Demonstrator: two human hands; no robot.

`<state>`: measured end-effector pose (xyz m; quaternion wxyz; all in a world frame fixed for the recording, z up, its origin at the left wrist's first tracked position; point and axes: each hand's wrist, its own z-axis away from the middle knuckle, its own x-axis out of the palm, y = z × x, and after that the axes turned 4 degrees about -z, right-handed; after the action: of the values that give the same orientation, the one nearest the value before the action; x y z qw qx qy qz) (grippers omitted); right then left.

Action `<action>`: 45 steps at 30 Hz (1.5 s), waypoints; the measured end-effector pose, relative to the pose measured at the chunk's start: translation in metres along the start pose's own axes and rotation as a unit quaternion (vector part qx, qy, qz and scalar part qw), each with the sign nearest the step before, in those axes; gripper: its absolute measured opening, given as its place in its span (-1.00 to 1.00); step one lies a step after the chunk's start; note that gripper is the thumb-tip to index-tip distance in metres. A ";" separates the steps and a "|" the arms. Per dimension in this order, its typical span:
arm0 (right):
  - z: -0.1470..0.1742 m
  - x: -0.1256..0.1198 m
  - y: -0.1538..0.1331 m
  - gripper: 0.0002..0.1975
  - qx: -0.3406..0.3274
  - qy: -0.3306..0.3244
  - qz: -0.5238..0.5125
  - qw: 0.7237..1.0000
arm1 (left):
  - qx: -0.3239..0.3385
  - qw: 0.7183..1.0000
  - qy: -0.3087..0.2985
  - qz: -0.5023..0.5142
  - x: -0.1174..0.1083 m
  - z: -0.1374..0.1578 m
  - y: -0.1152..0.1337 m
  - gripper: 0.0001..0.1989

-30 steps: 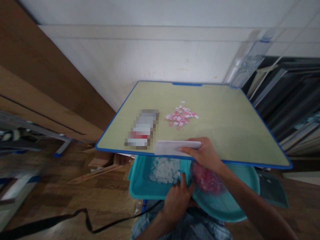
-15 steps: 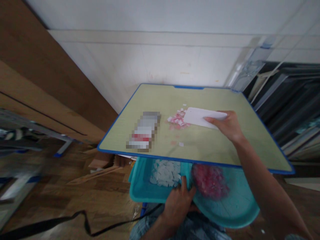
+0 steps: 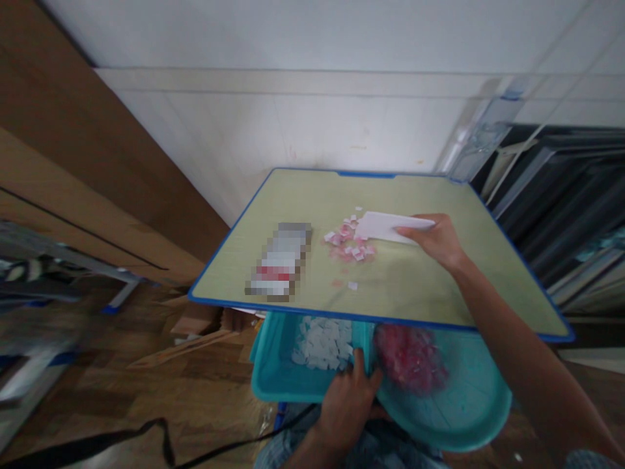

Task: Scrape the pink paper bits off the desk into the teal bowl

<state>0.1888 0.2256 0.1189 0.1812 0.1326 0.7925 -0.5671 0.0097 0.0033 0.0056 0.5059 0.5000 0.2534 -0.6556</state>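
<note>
My right hand (image 3: pixel 439 242) grips a thin white flat plate (image 3: pixel 383 227), thumb on its near face. The plate's left end meets a loose heap of small pink and white squares (image 3: pixel 349 233) on the pale yellow board tabletop (image 3: pixel 415 286). Below the table's near edge, my left hand (image 3: pixel 347 398) is closed around the adjoining rims of a rectangular teal tray (image 3: pixel 278 389) and a round teal basin (image 3: pixel 483 423). White flat pieces (image 3: pixel 323 342) lie in the tray. In the basin sits a clear plastic bag of red-pink pieces (image 3: pixel 409 358).
A pixelated phone-like object (image 3: pixel 280 259) lies on the table's left side. At the back right stands a clear plastic bottle (image 3: pixel 483 140), beside dark stacked panels (image 3: pixel 561 176). A brown cabinet (image 3: pixel 122 176) rises on the left. A black strap (image 3: pixel 163 433) crosses the lower left.
My right hand and the white plate have shifted slightly left and the plate has tilted. Several squares have spread toward the table's near side. My left hand stays in place.
</note>
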 end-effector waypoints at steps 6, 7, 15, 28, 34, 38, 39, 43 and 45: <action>-0.026 -0.003 0.028 -0.65 -0.010 0.054 -0.004 0.999 | 0.002 1.000 0.016 -0.007 0.002 0.000 0.000 -0.35; -0.028 -0.002 0.033 -0.65 -0.008 0.046 -0.004 0.999 | 0.002 1.000 0.016 -0.007 0.002 -0.001 0.000 -0.35; -0.026 -0.006 0.040 -0.68 -0.002 -0.022 -0.002 1.000 | 0.000 1.000 -0.016 0.006 0.000 -0.002 -0.001 -0.31; -0.109 0.033 0.058 -0.65 -0.039 -0.030 -0.012 0.999 | -0.004 0.999 -0.040 0.017 0.002 -0.005 -0.001 -0.27; -0.076 0.012 0.057 -0.58 -0.030 -0.105 -0.013 0.994 | -0.009 0.999 -0.047 0.021 0.003 -0.004 -0.002 -0.31; -0.042 -0.008 0.050 -0.58 -0.021 -0.147 -0.009 0.989 | -0.007 0.998 -0.059 0.021 0.000 -0.004 -0.002 -0.31; -0.033 -0.012 0.048 -0.58 -0.020 -0.156 -0.010 0.988 | -0.008 0.998 -0.058 0.020 0.000 -0.004 -0.002 -0.31; -0.001 -0.026 0.042 -0.62 -0.017 -0.182 -0.020 0.983 | -0.017 0.999 -0.037 0.016 0.000 -0.003 -0.001 -0.32; 0.011 -0.033 0.040 -0.64 -0.020 -0.174 -0.010 0.985 | -0.021 0.999 -0.027 0.012 0.001 -0.002 0.000 -0.34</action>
<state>0.2366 0.2277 0.0957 0.3130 0.0207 0.7613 -0.5675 0.0106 0.0050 0.0043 0.5310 0.4741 0.2475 -0.6573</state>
